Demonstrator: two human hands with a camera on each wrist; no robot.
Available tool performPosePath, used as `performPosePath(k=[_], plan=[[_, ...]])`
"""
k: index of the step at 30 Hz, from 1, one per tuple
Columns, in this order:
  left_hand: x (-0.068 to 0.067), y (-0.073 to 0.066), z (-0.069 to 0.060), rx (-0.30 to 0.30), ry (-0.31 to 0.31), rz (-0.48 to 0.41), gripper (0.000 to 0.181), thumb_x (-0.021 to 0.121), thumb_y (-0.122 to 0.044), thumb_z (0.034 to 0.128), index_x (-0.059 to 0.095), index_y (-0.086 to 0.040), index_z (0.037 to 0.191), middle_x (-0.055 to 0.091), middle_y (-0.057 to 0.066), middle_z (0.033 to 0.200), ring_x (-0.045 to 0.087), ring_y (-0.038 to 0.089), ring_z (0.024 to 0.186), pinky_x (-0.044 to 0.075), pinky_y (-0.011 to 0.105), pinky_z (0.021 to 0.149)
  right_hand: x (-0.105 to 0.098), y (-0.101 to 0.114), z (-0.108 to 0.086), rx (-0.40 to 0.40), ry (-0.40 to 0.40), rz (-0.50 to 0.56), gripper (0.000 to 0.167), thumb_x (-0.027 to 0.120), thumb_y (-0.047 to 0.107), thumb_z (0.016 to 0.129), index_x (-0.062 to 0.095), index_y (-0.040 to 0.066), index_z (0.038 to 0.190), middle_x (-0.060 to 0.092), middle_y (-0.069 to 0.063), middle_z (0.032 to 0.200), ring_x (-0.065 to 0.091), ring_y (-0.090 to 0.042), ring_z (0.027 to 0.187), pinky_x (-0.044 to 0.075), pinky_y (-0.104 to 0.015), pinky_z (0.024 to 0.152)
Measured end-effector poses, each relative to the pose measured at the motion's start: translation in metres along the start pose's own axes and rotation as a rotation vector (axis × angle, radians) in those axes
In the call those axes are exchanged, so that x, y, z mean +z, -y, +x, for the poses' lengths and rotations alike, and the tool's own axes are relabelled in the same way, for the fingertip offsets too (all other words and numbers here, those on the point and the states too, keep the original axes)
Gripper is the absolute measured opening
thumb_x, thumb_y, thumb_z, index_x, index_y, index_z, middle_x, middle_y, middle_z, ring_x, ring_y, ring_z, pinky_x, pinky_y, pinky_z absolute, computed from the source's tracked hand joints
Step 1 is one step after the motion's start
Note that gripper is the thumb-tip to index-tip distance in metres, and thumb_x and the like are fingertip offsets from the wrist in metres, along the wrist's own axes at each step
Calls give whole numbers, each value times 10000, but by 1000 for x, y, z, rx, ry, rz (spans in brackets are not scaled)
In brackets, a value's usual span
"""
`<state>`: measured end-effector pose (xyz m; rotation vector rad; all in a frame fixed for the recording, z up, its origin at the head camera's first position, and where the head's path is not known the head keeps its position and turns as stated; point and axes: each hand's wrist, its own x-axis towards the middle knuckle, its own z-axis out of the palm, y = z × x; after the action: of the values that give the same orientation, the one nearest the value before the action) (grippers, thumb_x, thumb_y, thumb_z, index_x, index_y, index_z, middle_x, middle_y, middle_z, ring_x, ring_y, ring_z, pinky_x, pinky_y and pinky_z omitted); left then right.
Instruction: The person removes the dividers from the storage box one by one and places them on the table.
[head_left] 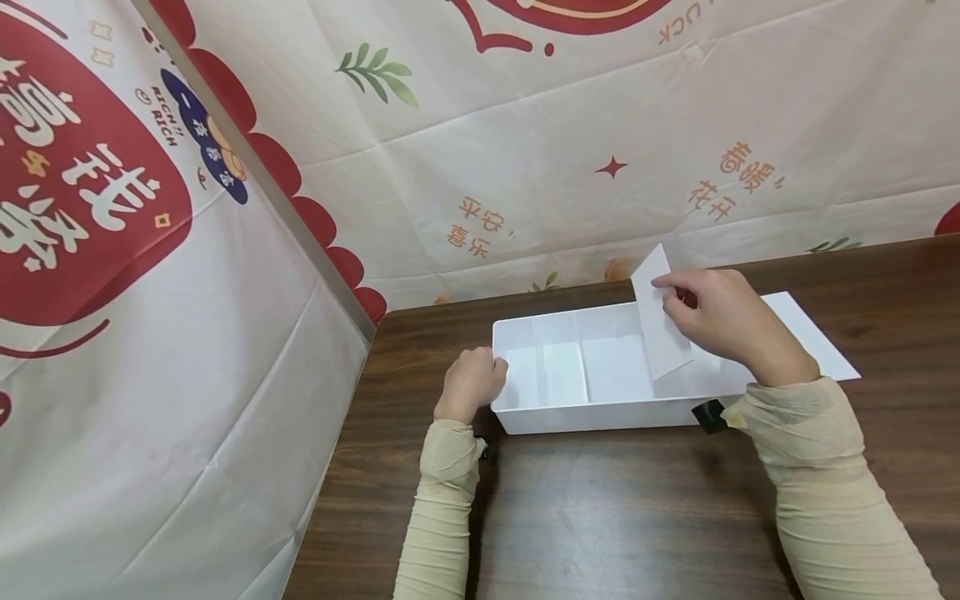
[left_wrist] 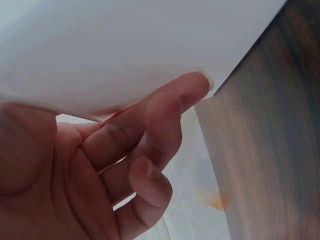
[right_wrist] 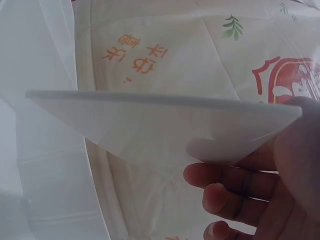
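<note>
A long white plastic box (head_left: 592, 417) with inner partitions stands on the dark wooden table. My left hand (head_left: 472, 382) grips its left end wall. In the left wrist view the fingers of that left hand (left_wrist: 125, 140) curl against the white wall (left_wrist: 150, 45), and the thumb is out of sight. Above the box's right part, my right hand (head_left: 723, 321) pinches a thin white divider panel (head_left: 660, 333) between thumb and fingers. The panel is tilted, its lower edge inside or just over the box. In the right wrist view the divider panel (right_wrist: 150, 117) is seen nearly edge-on beside the right hand (right_wrist: 245, 185).
A flat white piece (head_left: 813, 337) shows at the box's right end, partly behind the right wrist; whether it joins the box I cannot tell. Printed cloth (head_left: 525, 125) hangs behind the table (head_left: 585, 517), and another printed sheet (head_left: 187, 375) borders the left.
</note>
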<state>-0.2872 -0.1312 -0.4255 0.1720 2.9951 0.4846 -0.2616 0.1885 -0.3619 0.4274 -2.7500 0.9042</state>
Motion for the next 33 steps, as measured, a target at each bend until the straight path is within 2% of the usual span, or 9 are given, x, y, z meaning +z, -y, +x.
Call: performPosePath(k=[5, 10, 15, 19, 29, 33], plan=[[0, -1, 0, 1, -1, -6, 351, 432, -210, 982, 448, -122, 642, 452, 33, 619, 491, 195, 594, 416, 345, 564, -3, -7, -1, 15, 15, -3, 318, 554, 69, 944, 646, -58, 1220, 635, -168, 900, 514, -285, 792, 448, -363, 641], [1, -1, -1, 3, 6, -13, 355, 431, -207, 986, 450, -119, 643, 444, 29, 607, 472, 184, 567, 401, 329, 538, -10, -15, -6, 2, -22, -17, 298, 566, 53, 935, 659, -66, 1191, 647, -185, 909, 508, -270, 754, 416, -315, 606], [0, -1, 0, 2, 0, -12, 357, 434, -204, 989, 466, -113, 646, 448, 33, 604, 467, 182, 551, 389, 320, 518, -19, -21, -13, 5, -39, -41, 302, 562, 56, 937, 658, -64, 1197, 595, -121, 788, 480, -244, 702, 383, -292, 577], [0, -1, 0, 1, -1, -7, 352, 434, -202, 987, 475, -111, 649, 456, 35, 612, 477, 187, 564, 397, 327, 531, -25, -27, -17, 15, -50, -65, 302, 548, 58, 939, 657, -63, 1193, 566, -101, 766, 472, -243, 705, 374, -294, 575], [1, -1, 1, -1, -5, 5, 346, 428, -212, 988, 492, -110, 663, 476, 50, 638, 511, 212, 610, 428, 357, 577, -40, -50, -29, 38, -122, -63, 304, 527, 81, 952, 662, -51, 1189, 622, -165, 831, 458, -242, 699, 355, -269, 528], [1, -1, 0, 0, 0, -4, 350, 424, -207, 991, 487, -110, 661, 467, 43, 628, 496, 201, 591, 416, 347, 562, -47, -59, -33, 43, -156, -89, 303, 525, 80, 947, 666, -45, 1184, 556, -108, 696, 408, -192, 613, 332, -280, 513]])
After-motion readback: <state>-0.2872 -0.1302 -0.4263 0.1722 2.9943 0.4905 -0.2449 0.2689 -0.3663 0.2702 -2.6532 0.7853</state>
